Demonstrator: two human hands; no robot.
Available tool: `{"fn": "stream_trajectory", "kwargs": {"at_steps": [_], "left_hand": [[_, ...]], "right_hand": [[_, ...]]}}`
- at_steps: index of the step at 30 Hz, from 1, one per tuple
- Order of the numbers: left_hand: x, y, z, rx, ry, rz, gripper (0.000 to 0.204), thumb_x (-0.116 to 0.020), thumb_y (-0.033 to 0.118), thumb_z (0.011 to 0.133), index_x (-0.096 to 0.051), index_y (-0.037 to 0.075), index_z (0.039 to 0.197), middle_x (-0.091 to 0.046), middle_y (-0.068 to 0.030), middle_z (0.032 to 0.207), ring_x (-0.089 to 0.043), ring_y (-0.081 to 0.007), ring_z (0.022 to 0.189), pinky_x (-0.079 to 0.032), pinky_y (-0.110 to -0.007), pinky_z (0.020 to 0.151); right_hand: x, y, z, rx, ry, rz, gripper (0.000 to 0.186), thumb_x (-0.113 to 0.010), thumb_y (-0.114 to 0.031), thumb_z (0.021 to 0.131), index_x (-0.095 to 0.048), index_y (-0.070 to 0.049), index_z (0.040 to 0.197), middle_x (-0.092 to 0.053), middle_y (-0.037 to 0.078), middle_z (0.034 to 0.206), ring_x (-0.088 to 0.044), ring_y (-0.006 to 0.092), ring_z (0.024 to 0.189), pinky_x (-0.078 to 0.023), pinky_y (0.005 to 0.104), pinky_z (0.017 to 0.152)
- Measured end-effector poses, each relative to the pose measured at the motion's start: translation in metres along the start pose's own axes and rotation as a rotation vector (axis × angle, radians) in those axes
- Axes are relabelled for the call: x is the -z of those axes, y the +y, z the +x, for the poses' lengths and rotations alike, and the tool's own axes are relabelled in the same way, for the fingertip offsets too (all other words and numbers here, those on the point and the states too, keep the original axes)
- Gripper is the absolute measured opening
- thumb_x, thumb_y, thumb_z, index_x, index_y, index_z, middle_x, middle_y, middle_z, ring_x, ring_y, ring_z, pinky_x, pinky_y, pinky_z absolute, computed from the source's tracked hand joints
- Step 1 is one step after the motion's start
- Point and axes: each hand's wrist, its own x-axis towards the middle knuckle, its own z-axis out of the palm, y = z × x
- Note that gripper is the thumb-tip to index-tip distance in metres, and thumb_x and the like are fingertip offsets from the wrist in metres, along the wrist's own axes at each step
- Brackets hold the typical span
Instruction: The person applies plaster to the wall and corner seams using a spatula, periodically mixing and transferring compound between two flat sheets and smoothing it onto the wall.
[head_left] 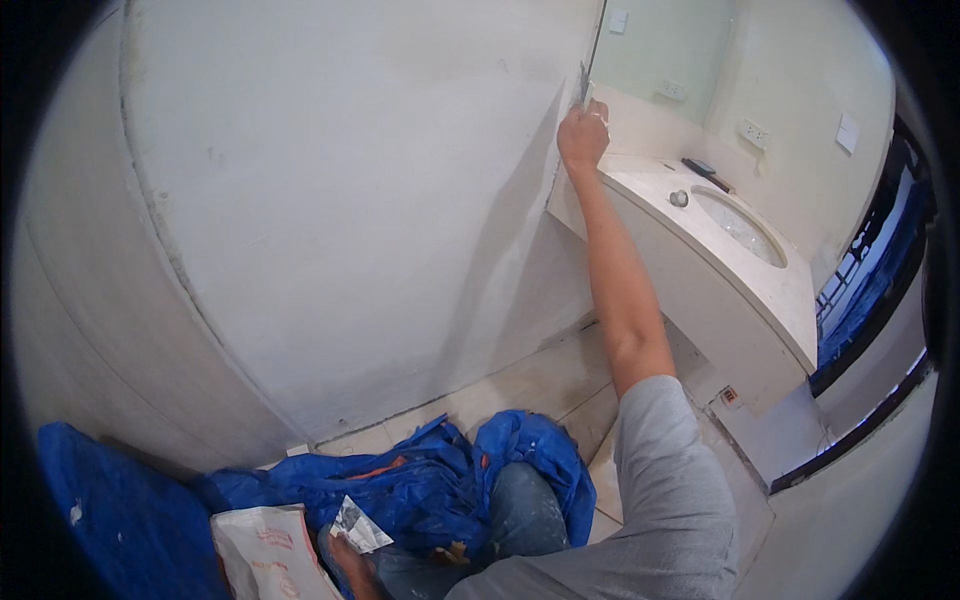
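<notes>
My right arm stretches up and forward. At its end my right hand (583,138) is closed around a putty knife (586,84). The blade stands upright against the white wall (350,190), beside the mirror's edge and just above the vanity counter. White smears show on the fingers. Low in the view, my left hand (352,566) grips a flat, pale grey plate (360,526) marked with white and dark smears. I cannot make out its exact kind. Below it are my knees, in blue trousers (525,515).
A crumpled blue tarp (430,480) covers the floor around my legs. Left of my left hand stands a white sack (270,550). The counter (640,180) on the right bears a sink (745,228), a small round object (679,198) and a dark item (700,169), under a mirror (665,50).
</notes>
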Motion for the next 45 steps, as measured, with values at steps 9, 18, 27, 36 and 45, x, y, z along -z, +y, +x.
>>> {"fn": "stream_trajectory", "kwargs": {"at_steps": [9, 18, 27, 36, 45], "left_hand": [[-0.010, 0.010, -0.019, 0.000, 0.086, -0.056, 0.032, -0.046, 0.020, 0.095, -0.059, 0.002, 0.118, -0.064, -0.0116, 0.109, -0.067, -0.0269, 0.095, -0.054, -0.039, 0.083], [-0.032, 0.027, -0.026, 0.009, 0.012, -0.125, 0.039, -0.044, 0.017, 0.094, -0.058, 0.002, 0.127, -0.063, -0.0121, 0.121, -0.064, -0.0286, 0.108, -0.052, -0.043, 0.095], [-0.009, 0.009, -0.011, 0.009, 0.068, -0.079, 0.041, -0.047, 0.020, 0.095, -0.055, -0.001, 0.130, -0.061, -0.0148, 0.122, -0.064, -0.0303, 0.108, -0.052, -0.041, 0.093], [-0.024, 0.018, -0.014, -0.001, -0.002, -0.040, 0.037, -0.045, 0.019, 0.093, -0.058, 0.002, 0.124, -0.063, -0.0126, 0.114, -0.065, -0.0282, 0.101, -0.053, -0.043, 0.089], [-0.022, 0.020, -0.017, -0.082, 0.063, 0.159, 0.029, -0.045, 0.019, 0.093, -0.058, 0.004, 0.114, -0.062, -0.0096, 0.104, -0.067, -0.0263, 0.092, -0.055, -0.040, 0.082]], "right_hand": [[-0.012, 0.001, 0.001, -0.051, -0.053, -0.090, 0.030, -0.049, -0.016, 0.096, -0.065, 0.002, 0.115, -0.060, 0.020, 0.117, -0.063, 0.0415, 0.104, -0.051, 0.0510, 0.091], [-0.023, -0.091, -0.036, 0.244, 0.076, -0.030, 0.031, -0.057, -0.014, 0.090, -0.065, -0.002, 0.117, -0.059, 0.015, 0.112, -0.060, 0.0352, 0.100, -0.053, 0.0491, 0.087], [0.016, -0.128, -0.118, 0.646, -0.177, 0.253, 0.033, -0.062, -0.006, 0.086, -0.063, -0.007, 0.119, -0.061, 0.014, 0.107, -0.060, 0.0357, 0.099, -0.053, 0.0474, 0.084], [-0.008, 0.019, -0.031, -0.012, 0.014, 0.005, 0.026, -0.054, -0.017, 0.097, -0.062, 0.002, 0.112, -0.060, 0.019, 0.112, -0.061, 0.0409, 0.105, -0.051, 0.0517, 0.089], [-0.017, 0.003, -0.031, -0.050, -0.029, -0.119, 0.033, -0.050, -0.019, 0.098, -0.062, 0.004, 0.116, -0.059, 0.021, 0.118, -0.062, 0.0437, 0.103, -0.051, 0.0524, 0.090]]}}
